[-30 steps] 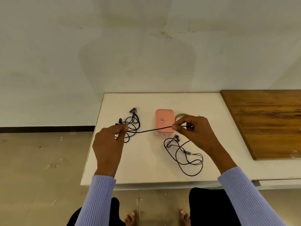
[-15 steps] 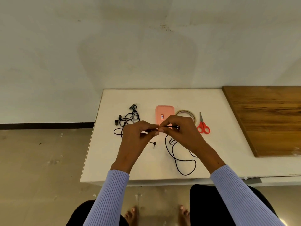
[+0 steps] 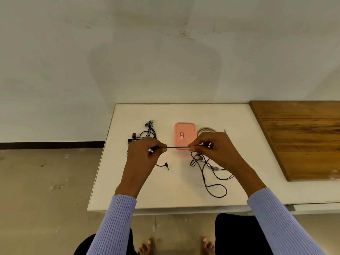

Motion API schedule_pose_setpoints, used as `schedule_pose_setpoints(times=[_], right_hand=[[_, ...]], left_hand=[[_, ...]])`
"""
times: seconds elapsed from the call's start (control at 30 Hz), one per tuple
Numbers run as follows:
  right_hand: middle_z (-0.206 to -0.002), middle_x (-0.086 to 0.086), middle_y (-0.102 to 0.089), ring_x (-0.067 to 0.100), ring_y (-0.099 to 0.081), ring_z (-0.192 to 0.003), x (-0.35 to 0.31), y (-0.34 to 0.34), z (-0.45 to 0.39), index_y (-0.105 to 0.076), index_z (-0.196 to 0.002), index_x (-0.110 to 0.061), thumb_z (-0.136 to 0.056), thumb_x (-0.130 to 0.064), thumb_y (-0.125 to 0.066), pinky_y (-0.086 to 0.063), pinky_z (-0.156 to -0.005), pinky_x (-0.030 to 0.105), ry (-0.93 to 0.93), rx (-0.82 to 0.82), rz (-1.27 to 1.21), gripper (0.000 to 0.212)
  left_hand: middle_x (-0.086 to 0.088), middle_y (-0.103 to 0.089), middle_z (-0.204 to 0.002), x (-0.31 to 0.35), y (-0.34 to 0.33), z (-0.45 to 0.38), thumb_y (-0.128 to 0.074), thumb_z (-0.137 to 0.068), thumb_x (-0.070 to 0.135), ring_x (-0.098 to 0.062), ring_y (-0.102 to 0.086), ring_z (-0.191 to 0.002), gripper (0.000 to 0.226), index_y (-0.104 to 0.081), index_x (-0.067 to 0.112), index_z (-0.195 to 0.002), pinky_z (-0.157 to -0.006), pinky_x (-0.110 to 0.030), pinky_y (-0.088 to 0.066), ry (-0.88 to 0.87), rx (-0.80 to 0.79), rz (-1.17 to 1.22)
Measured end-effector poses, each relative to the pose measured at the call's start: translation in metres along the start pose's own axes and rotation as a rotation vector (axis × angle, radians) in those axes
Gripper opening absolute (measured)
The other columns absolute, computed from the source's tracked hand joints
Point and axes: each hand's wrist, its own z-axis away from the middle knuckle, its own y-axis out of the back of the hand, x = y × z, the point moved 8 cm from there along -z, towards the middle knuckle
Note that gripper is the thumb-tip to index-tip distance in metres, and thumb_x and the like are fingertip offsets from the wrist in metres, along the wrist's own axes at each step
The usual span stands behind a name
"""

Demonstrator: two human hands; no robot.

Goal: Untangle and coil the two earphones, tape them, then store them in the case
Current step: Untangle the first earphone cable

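You hold a thin black earphone cable (image 3: 177, 147) taut between your left hand (image 3: 142, 159) and right hand (image 3: 214, 150), each pinching it; its slack trails below your right hand. A pink rectangular plastic case (image 3: 184, 134) lies just beyond. Another tangled black earphone (image 3: 145, 133) sits beyond your left hand.

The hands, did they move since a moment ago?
Yes. Half a second ago the left hand and right hand pinched the black cable with fingertips together; now they have drawn apart, stretching a short piece taut. Both still pinch it. The pink case, the tangled earphone and the tape roll stayed put.
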Motion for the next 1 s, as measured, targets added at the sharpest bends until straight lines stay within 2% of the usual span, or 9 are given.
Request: schedule_pose_setpoints(times=[0.1,0.17,0.27,0.37,0.43,0.57,0.67,0.9,1.0], right_hand=[[-0.076,-0.004,-0.071,0.007,-0.06,-0.073,0.004,0.016,0.001,-0.073,-0.078,-0.028,-0.075,-0.016,-0.076,-0.042,-0.063,0.01,0.006,0.067,0.021,0.014],[-0.077,-0.006,-0.07,0.009,-0.06,-0.073,0.006,0.024,0.002,-0.07,-0.075,-0.033,-0.075,-0.017,-0.075,-0.045,-0.063,0.016,0.002,0.108,0.009,0.017],[-0.077,-0.008,-0.069,0.01,-0.059,-0.071,0.005,0.017,0.003,-0.071,-0.077,-0.028,-0.077,-0.02,-0.075,-0.045,-0.063,0.022,0.006,0.116,0.058,0.009],[-0.074,-0.018,-0.064,0.0,-0.053,-0.066,0.008,0.005,0.003,-0.071,-0.081,-0.024,-0.079,-0.026,-0.073,-0.037,-0.058,0.014,-0.002,0.077,0.153,0.003],[-0.073,-0.023,-0.062,0.003,-0.052,-0.063,0.006,0.002,0.002,-0.071,-0.082,-0.023,-0.079,-0.028,-0.073,-0.038,-0.057,0.016,0.016,0.072,0.183,0.006],[-0.074,-0.023,-0.062,0.006,-0.054,-0.066,-0.01,-0.017,0.001,-0.071,-0.082,-0.025,-0.08,-0.027,-0.071,-0.041,-0.057,0.02,0.07,0.035,0.103,0.003],[-0.077,-0.019,-0.065,0.014,-0.058,-0.069,-0.014,-0.026,-0.002,-0.072,-0.083,-0.025,-0.08,-0.03,-0.07,-0.046,-0.063,0.031,0.081,0.029,0.048,0.006],[-0.078,-0.014,-0.067,0.002,-0.059,-0.075,-0.008,-0.007,-0.006,-0.075,-0.086,-0.017,-0.077,-0.016,-0.074,-0.043,-0.064,0.013,0.063,0.042,-0.003,0.009],[-0.079,-0.008,-0.071,0.006,-0.06,-0.075,0.001,0.008,-0.003,-0.075,-0.083,-0.021,-0.076,-0.016,-0.075,-0.042,-0.064,0.012,0.035,0.074,0.034,0.009]], left_hand=[[0.013,-0.064,-0.073,-0.004,0.012,0.0,-0.074,-0.075,0.003,-0.004,-0.059,-0.071,0.01,-0.075,0.012,-0.08,-0.061,-0.013,-0.049,-0.004,0.064,-0.005],[0.012,-0.066,-0.074,-0.011,0.019,0.001,-0.074,-0.076,0.004,-0.006,-0.06,-0.071,0.011,-0.075,0.013,-0.081,-0.062,-0.018,-0.051,0.021,0.073,0.013],[0.004,-0.071,-0.083,-0.019,0.017,0.004,-0.067,-0.082,0.004,-0.009,-0.064,-0.077,0.02,-0.075,0.016,-0.096,-0.069,-0.021,-0.052,0.043,-0.001,-0.111],[-0.002,-0.071,-0.093,-0.019,0.005,0.009,-0.052,-0.087,-0.003,-0.019,-0.065,-0.085,0.043,-0.064,0.022,-0.12,-0.077,-0.032,-0.051,0.042,-0.081,-0.35],[0.003,-0.07,-0.104,-0.008,-0.002,0.009,-0.056,-0.087,0.001,-0.013,-0.065,-0.083,0.043,-0.061,0.024,-0.124,-0.077,-0.03,-0.053,0.0,-0.085,-0.216],[0.014,-0.069,-0.101,0.014,-0.024,0.007,-0.071,-0.081,0.018,-0.002,-0.062,-0.077,0.032,-0.068,0.025,-0.112,-0.063,-0.015,-0.052,-0.064,-0.166,0.023],[0.011,-0.067,-0.079,0.015,-0.031,0.004,-0.068,-0.083,0.011,-0.005,-0.064,-0.07,0.02,-0.074,0.019,-0.1,-0.06,-0.021,-0.055,-0.038,-0.172,0.061],[0.009,-0.069,-0.071,-0.015,-0.004,-0.003,-0.067,-0.08,-0.002,-0.004,-0.067,-0.059,0.017,-0.074,0.008,-0.092,-0.06,-0.016,-0.054,0.122,-0.07,0.161],[0.006,-0.07,-0.073,-0.025,0.007,-0.003,-0.068,-0.081,0.0,-0.005,-0.068,-0.06,0.016,-0.075,0.009,-0.092,-0.061,-0.017,-0.055,0.145,-0.04,0.139]])
